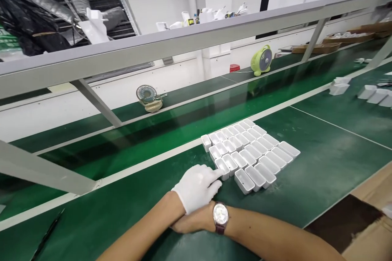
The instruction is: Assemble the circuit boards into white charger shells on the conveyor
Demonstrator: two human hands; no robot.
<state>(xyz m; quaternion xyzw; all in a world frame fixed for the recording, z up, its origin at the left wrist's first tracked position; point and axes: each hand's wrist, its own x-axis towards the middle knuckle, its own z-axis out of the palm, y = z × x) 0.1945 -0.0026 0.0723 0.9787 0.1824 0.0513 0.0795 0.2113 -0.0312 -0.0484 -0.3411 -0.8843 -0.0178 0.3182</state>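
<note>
My left hand [199,185], in a white glove, reaches in from the lower left. Its index finger is stretched out onto the near left box [222,167] of a group of small white open-topped boxes; the other fingers are partly curled, and nothing is seen held. My right hand [194,221] is bare and lies crossed beneath the left wrist, pointing left, its fingers largely hidden. A watch [221,214] is on the right wrist. Several boxes [256,176] stand side by side in slanting rows on the green table [306,179], with their openings up.
A dark pen-like object [47,234] lies at the lower left. Behind the table, a pale shelf rail [183,42] crosses above a green belt [171,130]. Beyond stand a small fan [148,95] and a green fan [261,61]. More white pieces [339,86] lie at the right.
</note>
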